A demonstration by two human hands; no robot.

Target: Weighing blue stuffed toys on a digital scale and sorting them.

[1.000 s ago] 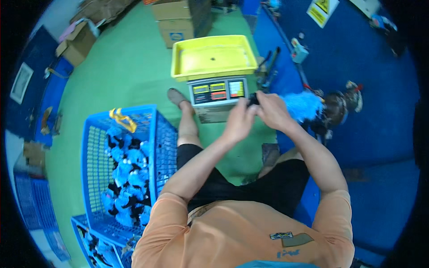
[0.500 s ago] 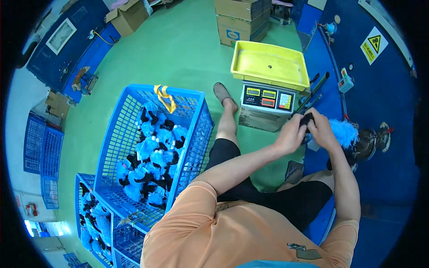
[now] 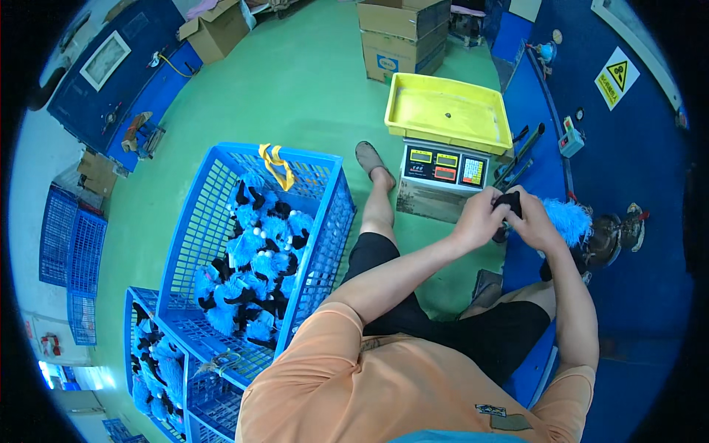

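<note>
My left hand and my right hand meet at the right of the view. Both pinch a black fabric part between thumbs and fingers. Just beyond my right hand is a fluffy blue plush toy, partly covered by that hand and wrist. The toy sits against a dark metal fitting on the blue machine wall. Whether the black part joins the blue plush is hidden behind my right hand.
A scale carrying a yellow tray stands ahead of my hands. At my left, a blue basket holds several blue-and-black plush pieces; another basket sits behind it. Cardboard boxes stand farther off.
My hands stay together and shift slightly, with the fingers regripping the black fabric part. The whole view has tilted a little; the plush toy remains at the metal fitting.
</note>
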